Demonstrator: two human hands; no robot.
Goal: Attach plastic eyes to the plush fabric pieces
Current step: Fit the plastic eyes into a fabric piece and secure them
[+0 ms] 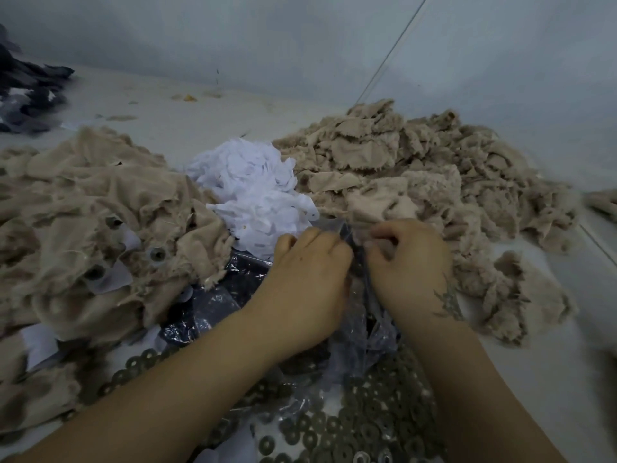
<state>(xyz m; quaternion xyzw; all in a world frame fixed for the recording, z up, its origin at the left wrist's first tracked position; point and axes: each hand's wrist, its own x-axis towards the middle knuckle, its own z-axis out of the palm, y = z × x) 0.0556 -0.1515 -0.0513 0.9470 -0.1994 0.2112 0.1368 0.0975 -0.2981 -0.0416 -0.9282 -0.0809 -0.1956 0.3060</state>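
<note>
Beige plush fabric pieces (417, 168) lie heaped just beyond and to the right of the grip, on a pale grey surface (200, 111) that runs back to a plain wall (300, 35). Both hands meet at the middle: the left hand (310, 272) and right hand (407, 259) have curled fingers, pinching a beige plush piece (377, 205) and clear plastic between them; exactly what each fingertip holds is hidden. Left of the grip sits a second beige heap (83, 212) with fitted eye backs showing, and white paper scraps (253, 185) lie just beyond. Below the wrists, round washers (367, 426) spread across a plastic bag (213, 305). Bare surface shows far behind and at the right edge.
</note>
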